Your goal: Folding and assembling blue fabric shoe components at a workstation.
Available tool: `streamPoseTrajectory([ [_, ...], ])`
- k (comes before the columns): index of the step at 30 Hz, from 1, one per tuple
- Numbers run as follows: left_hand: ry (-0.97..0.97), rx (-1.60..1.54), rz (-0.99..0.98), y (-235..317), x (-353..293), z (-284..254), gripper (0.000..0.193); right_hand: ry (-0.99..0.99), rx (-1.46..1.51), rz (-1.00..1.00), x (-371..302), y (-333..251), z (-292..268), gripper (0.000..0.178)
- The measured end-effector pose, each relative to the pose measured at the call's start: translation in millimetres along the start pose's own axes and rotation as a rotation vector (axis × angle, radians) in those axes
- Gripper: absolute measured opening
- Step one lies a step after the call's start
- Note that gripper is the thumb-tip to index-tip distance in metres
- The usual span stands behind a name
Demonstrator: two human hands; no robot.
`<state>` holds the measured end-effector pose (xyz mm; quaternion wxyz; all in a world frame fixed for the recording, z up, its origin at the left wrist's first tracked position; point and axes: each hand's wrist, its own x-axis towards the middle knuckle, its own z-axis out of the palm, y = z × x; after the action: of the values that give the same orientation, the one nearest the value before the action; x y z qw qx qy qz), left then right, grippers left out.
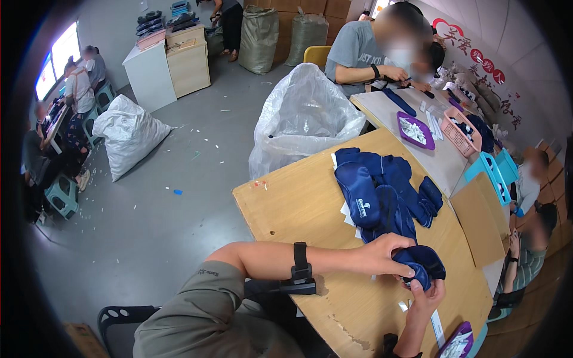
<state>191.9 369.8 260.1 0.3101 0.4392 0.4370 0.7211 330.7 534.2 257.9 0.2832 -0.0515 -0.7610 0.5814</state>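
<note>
Over the near right part of the wooden table [286, 209], both hands hold one folded navy-blue sleep mask [425, 262]. My left hand [382, 256] grips its left side, thumb on the inner face and fingers behind. My right hand [427, 298] is closed on the lower edge, with its thumb pressed against the cloth. Just beyond the hands lies a loose pile of navy sleep masks [361, 191], one bearing a small white print. White slips stick out from under the pile's left side.
A purple tray of white tags [458, 343] sits at the near right table edge, beside a white strip [437, 328]. A cardboard piece [477, 221] stands to the right. Beyond the table are a large clear plastic bag [304, 113] and a co-worker [358, 53] at the adjoining table.
</note>
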Motion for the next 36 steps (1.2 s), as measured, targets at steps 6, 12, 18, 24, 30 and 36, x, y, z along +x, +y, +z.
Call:
streamPoseTrajectory([
  [6,0.159,0.004,-0.042,-21.8,-0.2,6.2,0.035,-0.017,0.132,0.215,-1.3,-20.6,7.5,0.047],
  [12,0.185,0.037,-0.064,3.4,-0.5,-3.4,0.032,-0.041,0.28,0.297,15.5,-16.7,8.8,0.042],
  [18,0.165,-0.01,-0.18,-8.7,12.0,1.8,0.03,-0.031,0.336,0.444,21.3,-14.1,-4.6,0.036],
  [24,0.065,-0.067,-0.299,6.5,6.7,0.2,0.035,-0.076,0.244,0.424,10.3,-19.0,0.3,0.038],
  [30,0.096,-0.065,-0.321,21.1,7.5,-0.5,0.035,-0.231,0.595,0.445,19.7,-14.5,-18.1,0.047],
  [36,0.082,-0.452,-0.266,13.9,13.1,-9.5,0.036,-0.009,0.541,0.465,26.9,-41.3,-2.8,0.044],
])
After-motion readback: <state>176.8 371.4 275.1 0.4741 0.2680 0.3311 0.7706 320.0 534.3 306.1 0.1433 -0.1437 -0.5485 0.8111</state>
